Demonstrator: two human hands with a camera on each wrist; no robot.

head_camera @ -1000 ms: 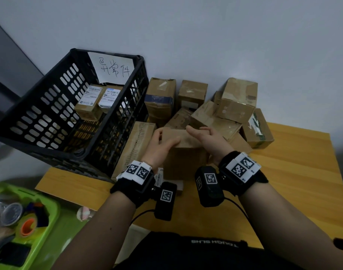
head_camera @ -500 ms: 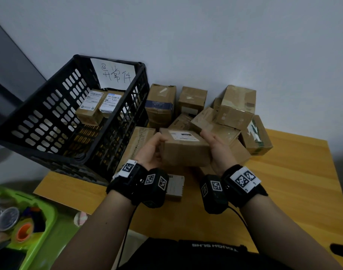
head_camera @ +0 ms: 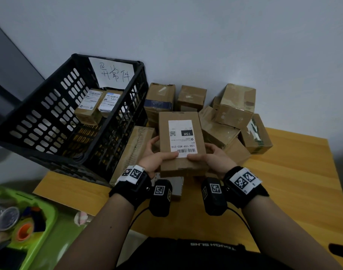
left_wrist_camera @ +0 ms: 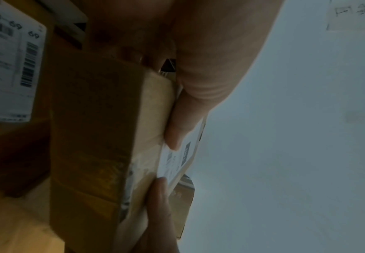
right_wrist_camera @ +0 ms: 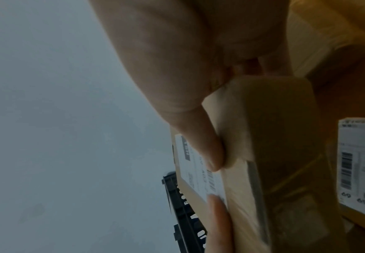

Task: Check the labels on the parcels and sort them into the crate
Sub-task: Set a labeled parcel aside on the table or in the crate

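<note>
I hold a flat cardboard parcel [head_camera: 181, 121] upright in front of me, its white label [head_camera: 182, 138] facing me, printed 15H with a barcode. My left hand [head_camera: 159, 156] grips its lower left edge, thumb on the label's corner. My right hand [head_camera: 209, 157] grips the lower right edge, thumb on the label. The left wrist view shows the parcel [left_wrist_camera: 94, 137] edge-on under my left thumb; the right wrist view shows the parcel [right_wrist_camera: 270, 137] under my right thumb. The black crate [head_camera: 40, 121] stands at the left with two labelled parcels [head_camera: 97, 106] inside.
A pile of brown boxes [head_camera: 233, 108] lies against the wall behind the held parcel. A long flat box [head_camera: 133, 151] leans by the crate. A handwritten paper sign [head_camera: 113, 74] hangs on the crate's far wall. The wooden table [head_camera: 295, 184] extends right. A green tray [head_camera: 30, 227] sits lower left.
Both hands lifted the parcel off the pile and tipped it upright, so its label now faces me. It lay flat under my hands a second ago.
</note>
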